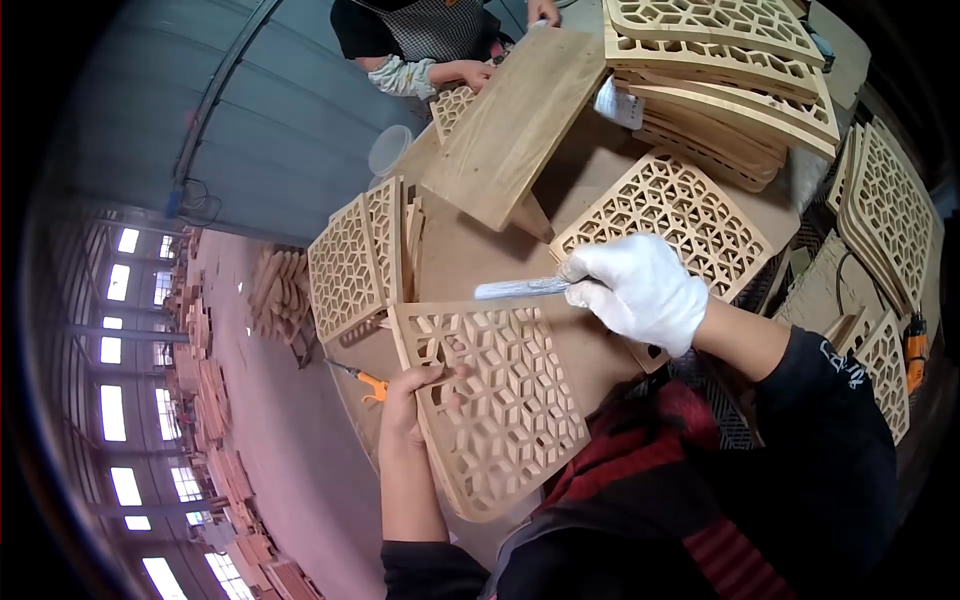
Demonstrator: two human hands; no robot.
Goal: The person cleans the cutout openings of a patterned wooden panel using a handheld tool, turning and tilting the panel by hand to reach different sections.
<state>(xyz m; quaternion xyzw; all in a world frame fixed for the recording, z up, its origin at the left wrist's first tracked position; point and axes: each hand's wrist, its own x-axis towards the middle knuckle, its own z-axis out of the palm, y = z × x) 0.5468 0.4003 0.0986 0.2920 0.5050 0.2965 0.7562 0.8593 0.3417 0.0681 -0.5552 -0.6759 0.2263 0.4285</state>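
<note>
A lattice panel point(505, 400) is held tilted before the torso point(640, 465), its edge clamped in the bare left hand point(405, 400); 1 slim tool point(520, 288) is gripped by the gloved right hand point(638, 293). Likely light, stiff but fragile, the panel is best grasped by its border point(490, 505).

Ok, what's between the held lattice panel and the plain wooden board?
Head view: between lattice panel and plain wooden board lies the pale flat tool in the gloved right hand, with brown tabletop behind it.
</note>
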